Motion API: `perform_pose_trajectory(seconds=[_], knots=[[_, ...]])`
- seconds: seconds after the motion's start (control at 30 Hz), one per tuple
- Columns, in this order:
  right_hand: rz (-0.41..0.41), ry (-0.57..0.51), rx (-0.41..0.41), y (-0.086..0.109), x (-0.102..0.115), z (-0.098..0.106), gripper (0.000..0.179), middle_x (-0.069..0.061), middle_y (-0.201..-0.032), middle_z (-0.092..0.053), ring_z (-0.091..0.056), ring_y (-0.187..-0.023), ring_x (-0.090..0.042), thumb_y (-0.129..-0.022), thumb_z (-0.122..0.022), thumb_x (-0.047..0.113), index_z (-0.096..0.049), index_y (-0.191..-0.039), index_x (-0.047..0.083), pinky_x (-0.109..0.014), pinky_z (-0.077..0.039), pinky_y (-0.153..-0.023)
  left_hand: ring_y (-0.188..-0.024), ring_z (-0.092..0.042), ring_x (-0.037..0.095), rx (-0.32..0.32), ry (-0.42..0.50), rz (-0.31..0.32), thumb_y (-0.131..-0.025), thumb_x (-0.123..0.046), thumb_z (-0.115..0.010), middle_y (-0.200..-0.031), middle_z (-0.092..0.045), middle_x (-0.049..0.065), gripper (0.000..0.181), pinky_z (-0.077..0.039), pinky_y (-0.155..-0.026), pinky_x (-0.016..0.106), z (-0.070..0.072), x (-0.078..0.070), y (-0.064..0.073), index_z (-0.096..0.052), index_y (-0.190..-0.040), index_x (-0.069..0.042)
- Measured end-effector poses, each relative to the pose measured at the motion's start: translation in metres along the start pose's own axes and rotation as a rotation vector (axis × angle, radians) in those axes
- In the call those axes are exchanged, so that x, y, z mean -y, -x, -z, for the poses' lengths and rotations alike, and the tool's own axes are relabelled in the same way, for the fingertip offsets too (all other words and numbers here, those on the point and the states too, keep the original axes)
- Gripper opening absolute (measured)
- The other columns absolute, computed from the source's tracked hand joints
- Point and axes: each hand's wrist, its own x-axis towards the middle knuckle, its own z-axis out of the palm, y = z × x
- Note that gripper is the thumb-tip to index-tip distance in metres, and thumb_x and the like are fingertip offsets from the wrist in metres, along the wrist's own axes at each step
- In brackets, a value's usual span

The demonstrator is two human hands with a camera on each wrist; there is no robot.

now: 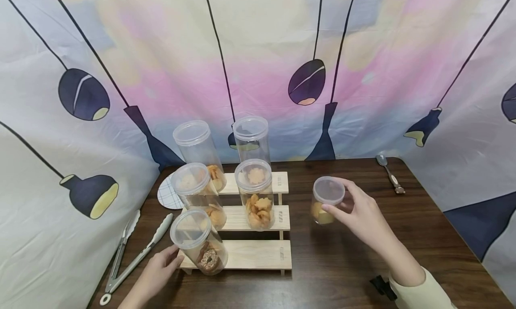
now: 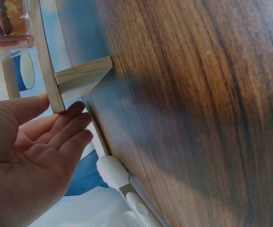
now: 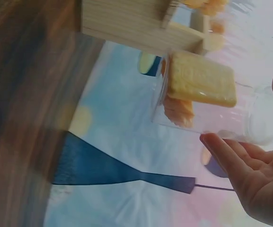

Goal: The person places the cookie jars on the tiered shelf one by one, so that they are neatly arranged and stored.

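Note:
My right hand [image 1: 359,212] holds a short clear jar [image 1: 322,215] of yellow biscuits by its sides, thumb and fingers on opposite sides. In the right wrist view, a rectangular biscuit [image 3: 202,78] shows through the jar wall, above the table. At the lower left, my left hand [image 1: 158,273] pinches the end of the lowest step of a wooden tiered rack [image 1: 258,255]. The left wrist view has the thumb at one face of the board [image 2: 48,66] and the fingertips around its edge. A tall jar of ring-shaped cookies [image 1: 207,257] stands on that step beside this hand.
More lidded jars stand on the upper steps, including a jar of cookies [image 1: 258,206] on the middle one. Tongs [image 1: 133,264] lie left of the rack, near a checked round mat [image 1: 169,195]. A spoon [image 1: 390,174] lies at the back right. A printed cloth [image 1: 266,53] hangs behind.

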Motion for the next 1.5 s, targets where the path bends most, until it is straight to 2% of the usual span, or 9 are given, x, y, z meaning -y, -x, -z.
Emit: perform_pose_trajectory(seconds=[0.47,0.67,0.9,1.1,1.33,1.5], knots=[[0.020,-0.057,0.108,0.017,0.037,0.003,0.066,0.005,-0.117,-0.059,-0.061,-0.101,-0.012,-0.077,-0.079,0.044,-0.050,-0.134,0.031,-0.023,-0.054,-0.076,-0.108,-0.058,0.037,-0.013,-0.011,-0.006,-0.094,-0.008,-0.062,-0.119,-0.058,0.032,0.042,-0.049,-0.088,0.046,0.000,-0.002,0.001,-0.051,-0.124,0.019],[0.054,-0.080,0.152,0.021,0.047,0.000,0.068,0.007,-0.118,-0.058,-0.060,-0.102,-0.011,-0.077,-0.079,0.044,-0.048,-0.136,0.032,-0.025,-0.054,-0.077,-0.109,-0.057,0.038,-0.004,0.004,-0.005,-0.094,-0.008,-0.061,-0.121,-0.056,0.034,0.043,-0.049,-0.088,0.046,0.001,-0.002,0.001,-0.050,-0.125,0.020],[0.082,-0.154,0.200,0.026,0.057,-0.015,0.069,0.011,-0.119,-0.057,-0.058,-0.105,-0.010,-0.075,-0.080,0.043,-0.049,-0.136,0.033,-0.025,-0.053,-0.080,-0.110,-0.057,0.038,0.003,0.006,-0.001,-0.094,-0.009,-0.061,-0.121,-0.056,0.034,0.044,-0.049,-0.087,0.045,0.001,-0.002,0.001,-0.050,-0.125,0.020],[0.164,-0.245,0.219,0.030,0.063,-0.033,0.068,0.012,-0.120,-0.057,-0.059,-0.105,-0.013,-0.075,-0.082,0.036,-0.051,-0.134,0.027,-0.025,-0.053,-0.080,-0.110,-0.057,0.038,0.008,0.007,-0.008,-0.095,-0.010,-0.061,-0.121,-0.055,0.034,0.045,-0.050,-0.087,0.045,0.001,-0.001,0.000,-0.049,-0.125,0.020],[0.195,-0.265,0.277,0.034,0.066,-0.049,0.066,0.011,-0.121,-0.057,-0.060,-0.104,-0.013,-0.077,-0.081,0.038,-0.050,-0.134,0.025,-0.025,-0.053,-0.081,-0.111,-0.056,0.039,0.017,-0.001,0.009,-0.095,-0.011,-0.061,-0.123,-0.054,0.035,0.046,-0.048,-0.089,0.047,0.002,-0.001,-0.001,-0.048,-0.126,0.020],[0.204,-0.287,0.288,0.034,0.068,-0.054,0.066,0.011,-0.120,-0.057,-0.060,-0.103,-0.014,-0.077,-0.080,0.038,-0.050,-0.134,0.024,-0.026,-0.053,-0.081,-0.112,-0.056,0.041,0.037,0.012,0.033,-0.096,-0.013,-0.060,-0.124,-0.053,0.036,0.048,-0.049,-0.088,0.045,0.002,0.001,-0.001,-0.046,-0.128,0.021]])
